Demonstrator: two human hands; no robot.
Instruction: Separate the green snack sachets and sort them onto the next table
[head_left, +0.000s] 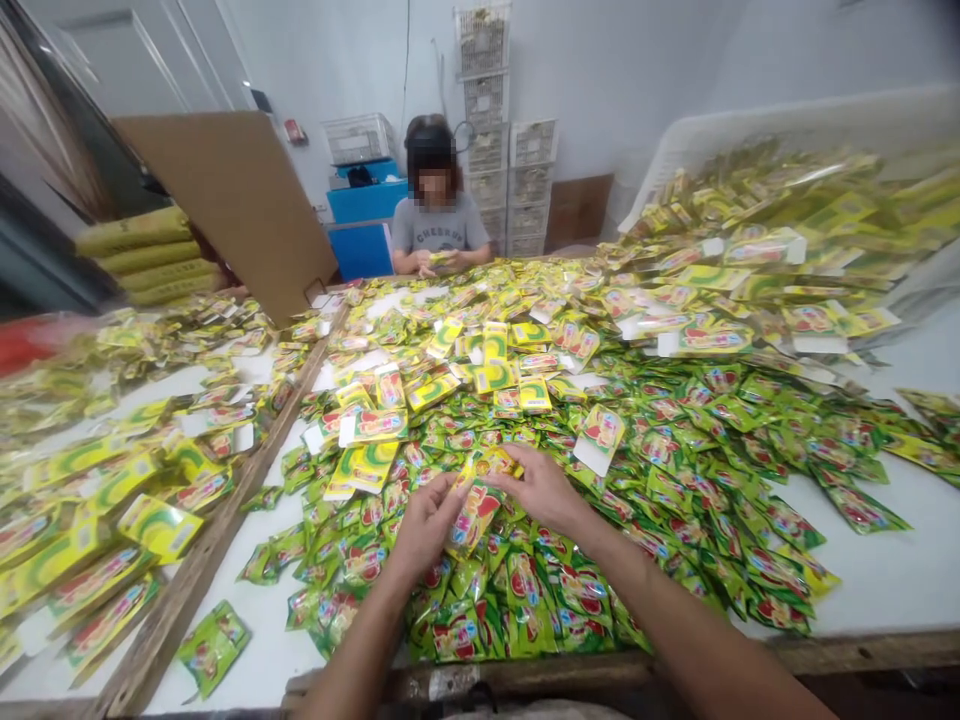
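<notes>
Between both hands, above the heap in the middle of the table, is a small printed yellow carton with a red and white picture. My left hand pinches its left side. My right hand has its fingers closed on a small yellow and red piece at the carton's upper end; whether that is a packet or part of the carton I cannot tell. Green foil packets with red pictures lie thickly under and around my hands. Flat yellow cartons with white flaps rest just beyond my left hand.
A wooden strip divides the table, with more yellow cartons on the left. At right a large white tub spills cartons. Across the table sits a person holding something yellow. A cardboard sheet stands upright behind; stacked crates line the wall.
</notes>
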